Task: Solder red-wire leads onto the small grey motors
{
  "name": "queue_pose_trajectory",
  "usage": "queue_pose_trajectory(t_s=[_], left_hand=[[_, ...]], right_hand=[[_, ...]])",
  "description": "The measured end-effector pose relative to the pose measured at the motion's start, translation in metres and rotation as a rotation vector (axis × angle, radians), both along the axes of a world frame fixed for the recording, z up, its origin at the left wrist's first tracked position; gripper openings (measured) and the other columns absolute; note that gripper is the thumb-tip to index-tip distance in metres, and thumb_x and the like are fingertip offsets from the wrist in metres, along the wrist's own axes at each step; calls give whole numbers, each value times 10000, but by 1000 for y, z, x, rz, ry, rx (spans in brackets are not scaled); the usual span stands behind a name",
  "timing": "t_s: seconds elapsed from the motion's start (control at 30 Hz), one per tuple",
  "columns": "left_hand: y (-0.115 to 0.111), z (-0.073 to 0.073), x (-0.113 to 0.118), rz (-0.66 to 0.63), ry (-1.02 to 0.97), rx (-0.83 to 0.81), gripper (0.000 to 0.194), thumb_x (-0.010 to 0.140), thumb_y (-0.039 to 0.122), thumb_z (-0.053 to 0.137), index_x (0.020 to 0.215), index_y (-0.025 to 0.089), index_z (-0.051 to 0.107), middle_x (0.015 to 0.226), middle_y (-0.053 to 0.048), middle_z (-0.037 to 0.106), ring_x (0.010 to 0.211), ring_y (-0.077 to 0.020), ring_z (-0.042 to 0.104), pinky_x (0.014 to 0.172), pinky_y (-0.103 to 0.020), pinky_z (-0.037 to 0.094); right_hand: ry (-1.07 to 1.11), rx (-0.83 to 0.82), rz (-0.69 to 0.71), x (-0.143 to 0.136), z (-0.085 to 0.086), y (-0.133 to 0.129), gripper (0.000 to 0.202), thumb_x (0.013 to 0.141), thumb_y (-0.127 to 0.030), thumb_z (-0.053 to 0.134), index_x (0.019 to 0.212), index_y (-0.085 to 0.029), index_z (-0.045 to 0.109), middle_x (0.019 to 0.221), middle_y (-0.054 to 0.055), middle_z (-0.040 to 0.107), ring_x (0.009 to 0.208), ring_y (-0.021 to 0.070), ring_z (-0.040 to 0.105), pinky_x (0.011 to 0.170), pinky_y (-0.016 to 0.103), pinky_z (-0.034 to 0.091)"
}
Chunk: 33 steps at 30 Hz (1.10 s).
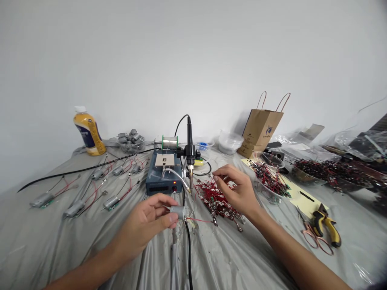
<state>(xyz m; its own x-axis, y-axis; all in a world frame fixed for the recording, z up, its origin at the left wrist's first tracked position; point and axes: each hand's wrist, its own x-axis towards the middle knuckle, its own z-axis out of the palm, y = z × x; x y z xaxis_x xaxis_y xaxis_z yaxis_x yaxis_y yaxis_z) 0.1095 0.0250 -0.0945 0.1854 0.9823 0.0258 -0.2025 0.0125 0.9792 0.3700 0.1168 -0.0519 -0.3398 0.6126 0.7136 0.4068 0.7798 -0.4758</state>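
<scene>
"Where's the motor?"

"In the left hand (151, 219), whose thumb and fingers are pinching the grey motor (177, 212). A red wire (199, 220) runs from it, to the right of those fingers."

"And the right hand (237, 189)?"

"Its fingertips are drawn close together over the heap of red wires (211, 197). I can't tell whether they pinch anything; the bit at their tips is too small."

"What's between the two sets of fingers?"

"A soldering iron (190, 137), upright, tip down, slightly farther off. The blue box (161, 187) is just beyond the left fingers, with a spool (170, 142) behind it."

"Farther out?"

"On the worktop (211, 262), more motors (111, 201) left of the left fingers; scissors (306, 223) and pliers (333, 233) well right of the right fingers."
</scene>
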Motion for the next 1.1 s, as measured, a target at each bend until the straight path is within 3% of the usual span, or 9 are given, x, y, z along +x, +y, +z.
queue_pose_trajectory(t_s=[0.23,0.37,0.57,0.67,1.1], left_hand=[[3,5,6,122,10,57,291,790,309,822,1007,190,669,895,-6,687,782,-114,626,733,-220,520],[5,6,14,127,-29,40,299,774,309,833,995,175,681,823,-6,699,726,-116,639,718,-237,541],[6,1,20,176,-20,169,244,786,218,819,994,182,698,1080,-69,736,971,-173,686,821,-250,543],[10,-1,21,201,-55,185,260,783,193,818,1004,196,681,1113,-65,737,1028,-186,687,865,-266,546],[11,4,26,231,-100,214,270,758,168,834,964,180,660,955,-27,729,927,-145,693,838,-242,545]], right_hand=[[38,23,119,-5,-2,-10,149,872,-93,602,928,-188,702,833,29,667,742,133,590,653,270,468],[54,86,207,-9,-4,-18,176,837,-61,599,914,-182,701,796,33,654,687,129,573,619,269,461],[69,129,222,-13,-5,-25,196,815,-51,584,908,-187,690,788,44,647,677,137,577,614,282,478],[67,136,218,-14,-5,-26,184,819,-54,587,897,-188,685,777,43,645,677,138,581,612,284,481],[71,163,229,-16,-10,-31,248,798,-25,599,957,-194,688,806,48,639,701,144,575,611,288,466]])
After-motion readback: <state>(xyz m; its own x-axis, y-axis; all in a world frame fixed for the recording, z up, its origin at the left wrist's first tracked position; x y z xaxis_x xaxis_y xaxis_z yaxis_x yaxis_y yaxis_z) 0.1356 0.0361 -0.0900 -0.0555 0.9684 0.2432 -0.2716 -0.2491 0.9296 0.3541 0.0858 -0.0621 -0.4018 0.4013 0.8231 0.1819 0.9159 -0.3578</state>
